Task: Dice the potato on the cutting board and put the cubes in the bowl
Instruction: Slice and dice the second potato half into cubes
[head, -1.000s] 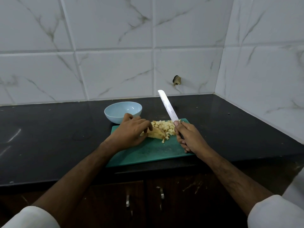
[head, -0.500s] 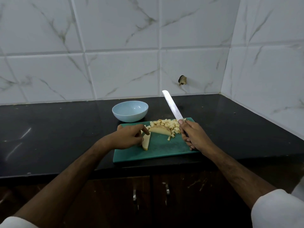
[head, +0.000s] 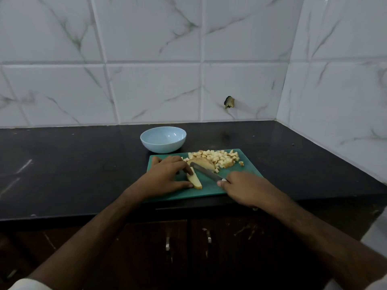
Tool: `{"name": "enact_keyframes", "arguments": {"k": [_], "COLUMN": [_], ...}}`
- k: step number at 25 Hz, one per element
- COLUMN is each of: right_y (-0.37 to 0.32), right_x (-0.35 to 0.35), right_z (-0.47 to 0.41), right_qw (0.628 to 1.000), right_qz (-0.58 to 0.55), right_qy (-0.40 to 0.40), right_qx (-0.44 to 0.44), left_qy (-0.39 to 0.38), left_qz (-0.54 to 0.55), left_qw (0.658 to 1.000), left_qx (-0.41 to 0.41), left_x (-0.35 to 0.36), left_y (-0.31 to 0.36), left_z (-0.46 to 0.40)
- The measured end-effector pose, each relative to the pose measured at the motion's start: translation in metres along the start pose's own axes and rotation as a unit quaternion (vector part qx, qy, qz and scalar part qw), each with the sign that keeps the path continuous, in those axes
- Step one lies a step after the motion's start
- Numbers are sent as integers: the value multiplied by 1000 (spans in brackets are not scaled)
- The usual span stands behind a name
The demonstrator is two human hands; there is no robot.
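Head view: both forearms reach in from the bottom corners and meet over the green cutting board (head: 234, 185) at the front edge of the black countertop (head: 73, 164). Left hand (head: 167, 176) lies palm down on the board's left half, wrist straight, fingers bent; index fingertip and thumb pinch a potato slice (head: 194, 181) from its far and near ends, holding it flat on the board. Right hand (head: 243, 187) sits at the board's near right, knuckles up, fingers wrapped round the handle of the knife (head: 206, 171); handle itself hidden inside the fist. Blade points up-left, low over the board, tip just beside the left index finger and touching or crossing the near edge of a bigger potato piece (head: 202, 163); cannot tell whether the edge is in contact with the board. Diced potato cubes (head: 217, 159) heaped on the board's far right part, right behind the bigger piece, a few strays beside the heap. Light blue bowl (head: 163, 139) stands on the countertop just behind the board's far left corner, nothing visible inside. White sleeve cuffs at both lower frame corners.
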State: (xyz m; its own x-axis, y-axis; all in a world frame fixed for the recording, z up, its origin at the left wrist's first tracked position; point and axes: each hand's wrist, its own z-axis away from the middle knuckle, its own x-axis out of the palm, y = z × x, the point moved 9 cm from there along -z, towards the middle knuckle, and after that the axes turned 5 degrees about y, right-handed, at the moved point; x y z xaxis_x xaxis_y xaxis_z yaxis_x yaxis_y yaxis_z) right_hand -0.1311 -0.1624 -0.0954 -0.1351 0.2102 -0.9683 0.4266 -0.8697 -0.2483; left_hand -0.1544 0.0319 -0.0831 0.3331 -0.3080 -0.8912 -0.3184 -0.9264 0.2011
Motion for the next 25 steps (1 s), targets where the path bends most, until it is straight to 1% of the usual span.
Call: {"name": "enact_keyframes", "arguments": {"k": [4, 6, 11, 16, 21, 25], "right_y": [-5, -9, -24, -37, -57, -69], "right_x": [12, 10, -20, -22, -35, -30], "right_z": [0, 1, 8, 10, 11, -5], "right_qw": [999, 998, 998, 994, 989, 977], "right_qz": [-24, -30, 58, 105, 136, 146], "right_qy": [-38, -47, 5, -20, -55, -153], "right_qx": [6, 5, -27, -32, -19, 2], "left_qy": [59, 71, 91, 100, 96, 102], "left_qz": [-13, -27, -42, -45, -45, -50], "left_qw": [998, 997, 994, 993, 993, 993], "left_qx": [-21, -25, -41, -43, -44, -40], "left_x": [-3, -3, -3, -4, -3, -3], "left_y": [-2, 0, 2, 1, -1, 1], "left_z": [3, 3, 0, 2, 1, 2]}}
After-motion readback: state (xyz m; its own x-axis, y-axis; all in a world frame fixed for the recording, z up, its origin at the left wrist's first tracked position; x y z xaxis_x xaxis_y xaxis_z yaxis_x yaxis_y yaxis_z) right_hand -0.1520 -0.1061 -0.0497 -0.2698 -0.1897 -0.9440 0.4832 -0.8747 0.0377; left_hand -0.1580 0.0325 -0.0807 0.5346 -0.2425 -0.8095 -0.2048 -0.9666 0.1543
